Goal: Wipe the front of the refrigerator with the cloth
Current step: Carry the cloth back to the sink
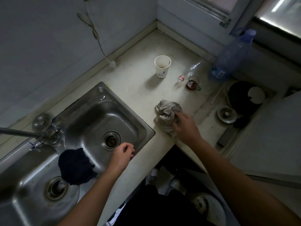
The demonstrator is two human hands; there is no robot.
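Note:
A crumpled grey-white cloth (pixel 167 114) lies on the pale counter (pixel 138 82) just right of the sink. My right hand (pixel 184 126) lies on the cloth's near right side, its fingers curled into the fabric. My left hand (pixel 123 154) hovers over the sink's near rim, fingers loosely curled and holding nothing. A white appliance top (pixel 273 136), possibly the refrigerator, shows at the right edge; its front is out of sight.
A double steel sink (pixel 104 118) has a dark cloth (pixel 75 167) draped on its divider and a tap (pixel 44 131) at left. A paper cup (pixel 162 66), an empty bottle (pixel 191 71), a glass mug (pixel 193 84) and a blue bottle (pixel 231 57) stand farther back.

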